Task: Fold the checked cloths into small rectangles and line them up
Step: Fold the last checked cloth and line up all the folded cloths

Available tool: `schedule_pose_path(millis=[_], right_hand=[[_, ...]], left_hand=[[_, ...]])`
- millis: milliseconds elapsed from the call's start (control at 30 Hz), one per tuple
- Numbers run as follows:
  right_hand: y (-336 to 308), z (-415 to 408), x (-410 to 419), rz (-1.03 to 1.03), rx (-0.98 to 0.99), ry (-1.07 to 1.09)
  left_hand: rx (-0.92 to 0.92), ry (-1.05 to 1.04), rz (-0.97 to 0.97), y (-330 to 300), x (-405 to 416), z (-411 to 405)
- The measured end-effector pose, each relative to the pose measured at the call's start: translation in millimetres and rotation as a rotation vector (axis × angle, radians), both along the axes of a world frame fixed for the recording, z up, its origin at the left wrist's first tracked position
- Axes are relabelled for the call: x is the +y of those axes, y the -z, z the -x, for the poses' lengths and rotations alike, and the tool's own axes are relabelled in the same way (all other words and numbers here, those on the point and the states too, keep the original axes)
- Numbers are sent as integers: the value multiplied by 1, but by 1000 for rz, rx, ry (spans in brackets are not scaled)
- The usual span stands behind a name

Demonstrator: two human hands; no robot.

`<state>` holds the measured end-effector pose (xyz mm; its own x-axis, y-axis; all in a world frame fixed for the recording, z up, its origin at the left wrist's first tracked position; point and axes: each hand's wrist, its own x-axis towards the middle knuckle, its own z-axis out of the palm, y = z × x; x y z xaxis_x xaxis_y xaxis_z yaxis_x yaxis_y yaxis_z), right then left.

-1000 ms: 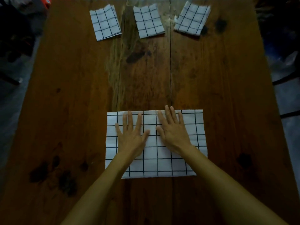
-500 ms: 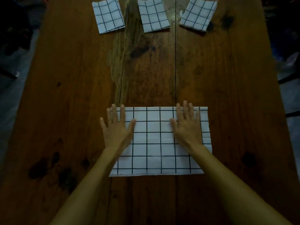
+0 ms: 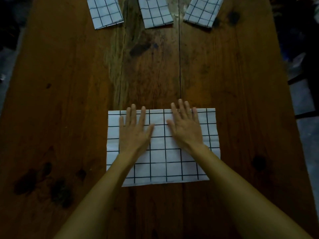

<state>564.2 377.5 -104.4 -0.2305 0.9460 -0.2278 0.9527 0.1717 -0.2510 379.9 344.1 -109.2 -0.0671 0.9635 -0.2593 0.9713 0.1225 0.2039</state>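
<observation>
A white cloth with a black check [image 3: 165,163] lies flat on the wooden table [image 3: 69,100] near its front edge, folded into a wide rectangle. My left hand [image 3: 134,133] presses flat on its left half, fingers straight and reaching the far edge. My right hand [image 3: 186,128] presses flat on the middle-right part, fingertips just past the far edge. Three small folded checked cloths lie in a row at the far end: the left one [image 3: 105,12], the middle one [image 3: 155,12] and the right one [image 3: 202,12], which is tilted.
Dark knots and stains mark the table at the front left [image 3: 43,180] and right [image 3: 259,163]. A seam [image 3: 179,66] runs down the table's middle. The table's left and right edges border dim floor with dark clutter.
Both hands slid apart toward the cloth's side edges, then came back toward its middle. The view has tipped down, so the three folded cloths sit higher in frame.
</observation>
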Motion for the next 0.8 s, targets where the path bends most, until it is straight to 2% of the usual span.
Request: schedule_pose_path(millis=[100, 200, 267, 367, 467, 533, 667, 800], right_hand=[[-1, -42, -1, -6, -66, 162], [-6, -50, -1, 5, -113, 205], [-10, -35, -1, -77, -109, 140], [-13, 8, -2, -164, 44, -84], [-9, 48, -6, -34, 137, -149], [-3, 48, -9, 25, 91, -99], [1, -3, -12, -3, -20, 67], [-3, -32, -13, 47, -62, 182]], left_hand=[[41, -97, -1, -2, -7, 26], [157, -203, 20, -8, -11, 37], [160, -195, -51, -13, -10, 32], [81, 3, -131, -14, -2, 9], [33, 73, -89, -7, 6, -14], [22, 6, -61, -1, 5, -12], [-21, -154, -57, 2, -8, 21], [120, -156, 5, -5, -10, 39]])
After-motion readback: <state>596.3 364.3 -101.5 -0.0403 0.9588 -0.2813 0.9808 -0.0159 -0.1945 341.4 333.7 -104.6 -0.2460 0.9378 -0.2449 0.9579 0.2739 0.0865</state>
